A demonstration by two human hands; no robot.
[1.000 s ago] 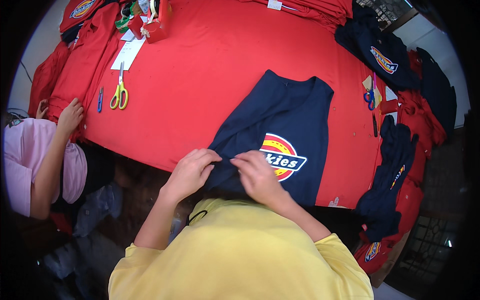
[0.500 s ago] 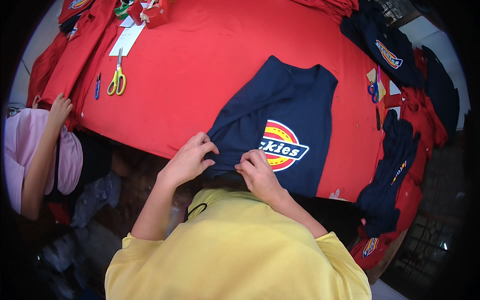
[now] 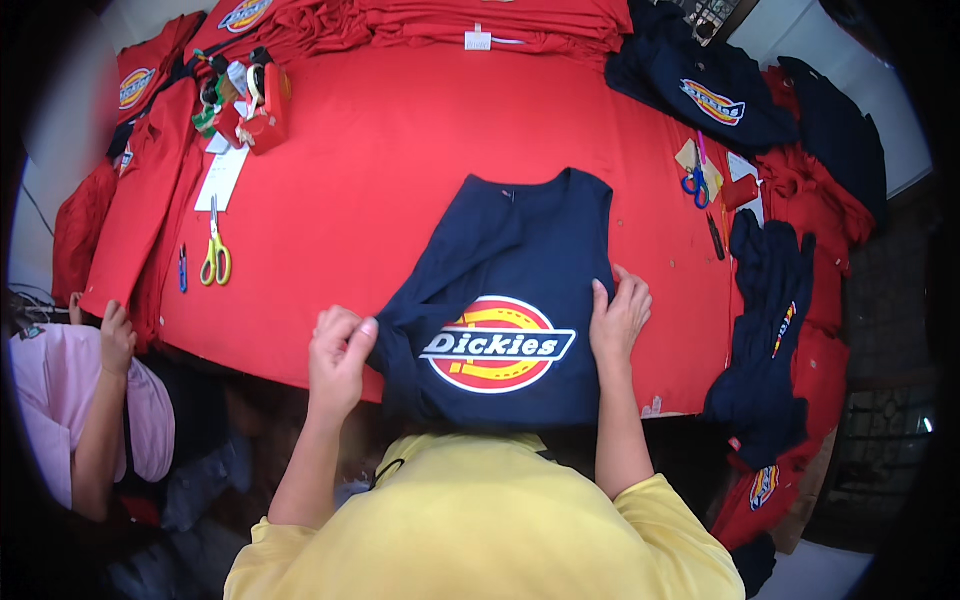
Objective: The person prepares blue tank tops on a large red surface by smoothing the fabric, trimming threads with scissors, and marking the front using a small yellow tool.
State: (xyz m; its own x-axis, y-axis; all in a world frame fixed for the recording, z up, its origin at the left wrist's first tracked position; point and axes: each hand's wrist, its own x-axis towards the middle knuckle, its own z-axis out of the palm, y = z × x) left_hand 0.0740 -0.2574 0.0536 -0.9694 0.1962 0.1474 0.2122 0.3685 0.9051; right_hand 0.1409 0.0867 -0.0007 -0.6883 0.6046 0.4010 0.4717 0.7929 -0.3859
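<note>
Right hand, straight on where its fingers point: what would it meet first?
Likely the far navy garment at upper right, after the right hand crosses the red cloth alongside the nearer navy garment. Its height above the cloth is unclear.

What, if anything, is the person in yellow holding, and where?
Left hand: pinching the navy garment by its left edge. Right hand: at its right edge, grip unclear.
</note>
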